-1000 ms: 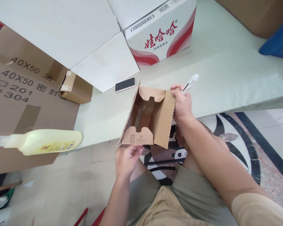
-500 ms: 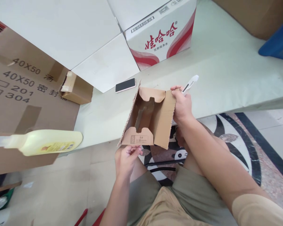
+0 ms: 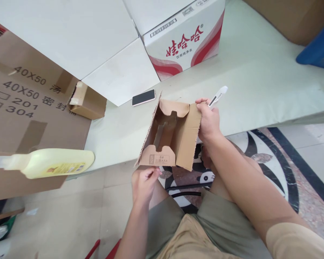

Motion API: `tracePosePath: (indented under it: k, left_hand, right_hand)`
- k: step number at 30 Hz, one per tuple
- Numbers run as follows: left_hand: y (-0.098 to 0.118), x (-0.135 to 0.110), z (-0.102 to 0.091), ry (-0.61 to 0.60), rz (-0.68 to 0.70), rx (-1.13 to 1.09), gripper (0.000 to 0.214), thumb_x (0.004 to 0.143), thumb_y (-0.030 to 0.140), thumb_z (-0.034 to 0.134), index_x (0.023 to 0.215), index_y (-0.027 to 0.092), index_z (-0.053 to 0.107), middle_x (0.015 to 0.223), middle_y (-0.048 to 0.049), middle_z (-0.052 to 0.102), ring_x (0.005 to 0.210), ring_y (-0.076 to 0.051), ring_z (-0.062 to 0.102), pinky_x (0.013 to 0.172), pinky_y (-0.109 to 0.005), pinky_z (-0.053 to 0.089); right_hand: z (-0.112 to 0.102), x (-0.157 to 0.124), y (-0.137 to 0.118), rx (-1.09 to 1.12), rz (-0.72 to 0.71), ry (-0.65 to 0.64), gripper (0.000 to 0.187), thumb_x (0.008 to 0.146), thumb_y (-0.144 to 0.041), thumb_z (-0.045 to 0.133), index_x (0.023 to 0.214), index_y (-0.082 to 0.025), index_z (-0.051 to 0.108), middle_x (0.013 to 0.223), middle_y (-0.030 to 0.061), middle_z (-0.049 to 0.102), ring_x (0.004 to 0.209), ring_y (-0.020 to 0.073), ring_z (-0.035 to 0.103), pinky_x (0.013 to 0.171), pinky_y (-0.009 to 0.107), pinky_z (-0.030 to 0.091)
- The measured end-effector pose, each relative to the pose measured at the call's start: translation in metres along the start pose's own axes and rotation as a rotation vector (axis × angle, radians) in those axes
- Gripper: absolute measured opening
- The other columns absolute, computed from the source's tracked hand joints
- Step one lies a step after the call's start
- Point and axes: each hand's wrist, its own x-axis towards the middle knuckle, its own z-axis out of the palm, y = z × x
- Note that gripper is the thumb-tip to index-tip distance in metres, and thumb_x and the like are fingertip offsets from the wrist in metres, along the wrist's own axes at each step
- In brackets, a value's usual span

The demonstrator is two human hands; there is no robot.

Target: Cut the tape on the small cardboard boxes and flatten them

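A small open cardboard box (image 3: 187,144) is held above my lap at the table's front edge, its flaps spread and no contents visible inside. My right hand (image 3: 209,120) grips its right flap and also holds a white utility knife (image 3: 218,95), which points up and away from the box. Just below the printed near flap is my left hand (image 3: 145,181), with thumb and fingers pinched together. Whether these fingers hold the box's lower edge or something small is hidden.
On the pale green tablecloth (image 3: 248,82) lie a phone (image 3: 143,98) and a white-and-red water carton (image 3: 186,46). A yellow bottle (image 3: 56,163) and a small brown box (image 3: 90,102) stand left, beside a large carton (image 3: 21,118). A blue object (image 3: 318,50) is at right.
My left thumb and fingers have drawn slightly closer together. The box, my right hand and the knife look almost still.
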Motion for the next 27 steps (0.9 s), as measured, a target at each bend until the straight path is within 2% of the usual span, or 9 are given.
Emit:
tracePosePath:
  k: [6, 14, 16, 19, 21, 24, 27]
  left_hand:
    - [0.009, -0.001, -0.003, -0.082, 0.006, 0.065, 0.034, 0.076, 0.047, 0.072, 0.061, 0.016, 0.068, 0.053, -0.0008, 0.056, 0.052, -0.013, 0.047, 0.054, -0.026, 0.039]
    - [0.030, -0.010, -0.003, -0.127, 0.111, 0.053, 0.021, 0.081, 0.039, 0.067, 0.089, 0.020, 0.070, 0.069, -0.0018, 0.065, 0.061, -0.015, 0.058, 0.058, -0.025, 0.046]
    - [0.035, -0.009, -0.002, -0.093, 0.165, 0.072, 0.017, 0.081, 0.037, 0.067, 0.086, 0.020, 0.067, 0.068, -0.0009, 0.064, 0.062, -0.014, 0.058, 0.059, -0.025, 0.046]
    - [0.041, -0.005, -0.003, 0.065, 0.267, 0.060, 0.018, 0.083, 0.035, 0.065, 0.075, 0.020, 0.059, 0.064, 0.0017, 0.057, 0.057, -0.011, 0.052, 0.057, -0.023, 0.043]
    - [0.044, -0.001, -0.005, 0.106, 0.338, 0.065, 0.015, 0.085, 0.033, 0.063, 0.081, 0.020, 0.059, 0.064, 0.0020, 0.057, 0.057, -0.011, 0.052, 0.057, -0.023, 0.043]
    - [0.049, 0.003, -0.009, 0.003, 0.414, 0.137, 0.018, 0.084, 0.027, 0.063, 0.100, 0.019, 0.061, 0.071, 0.0001, 0.062, 0.063, -0.013, 0.057, 0.063, -0.025, 0.046]
    - [0.052, 0.005, -0.012, -0.076, 0.474, 0.184, 0.025, 0.084, 0.022, 0.063, 0.108, 0.020, 0.058, 0.076, -0.0016, 0.065, 0.068, -0.013, 0.060, 0.066, -0.026, 0.048]
  right_hand:
    - [0.000, 0.000, 0.000, -0.005, 0.000, 0.000, 0.022, 0.070, -0.037, 0.068, 0.079, -0.023, 0.053, 0.059, -0.0066, 0.045, 0.051, 0.0099, 0.044, 0.047, 0.024, 0.035]
    - [-0.001, 0.001, 0.001, -0.008, 0.008, -0.002, 0.020, 0.070, -0.035, 0.068, 0.080, -0.023, 0.054, 0.060, -0.0067, 0.046, 0.052, 0.0100, 0.045, 0.048, 0.024, 0.036]
    - [-0.001, 0.000, 0.000, -0.004, 0.006, 0.003, 0.020, 0.069, -0.034, 0.068, 0.080, -0.023, 0.054, 0.060, -0.0067, 0.046, 0.052, 0.0100, 0.045, 0.048, 0.024, 0.036]
    - [0.000, -0.001, -0.001, -0.003, -0.001, 0.000, 0.022, 0.069, -0.036, 0.069, 0.079, -0.023, 0.054, 0.059, -0.0068, 0.046, 0.052, 0.0102, 0.046, 0.047, 0.024, 0.035]
    - [0.000, -0.001, -0.001, -0.008, -0.001, -0.002, 0.022, 0.070, -0.037, 0.069, 0.078, -0.023, 0.053, 0.059, -0.0069, 0.045, 0.051, 0.0102, 0.045, 0.046, 0.024, 0.034]
    - [0.000, 0.000, 0.000, -0.015, -0.003, 0.000, 0.020, 0.070, -0.035, 0.068, 0.078, -0.023, 0.054, 0.059, -0.0069, 0.046, 0.050, 0.0100, 0.044, 0.046, 0.024, 0.034]
    - [-0.001, 0.000, 0.001, -0.029, -0.016, 0.000, 0.020, 0.072, -0.035, 0.067, 0.080, -0.023, 0.054, 0.059, -0.0069, 0.045, 0.051, 0.0101, 0.046, 0.046, 0.024, 0.035]
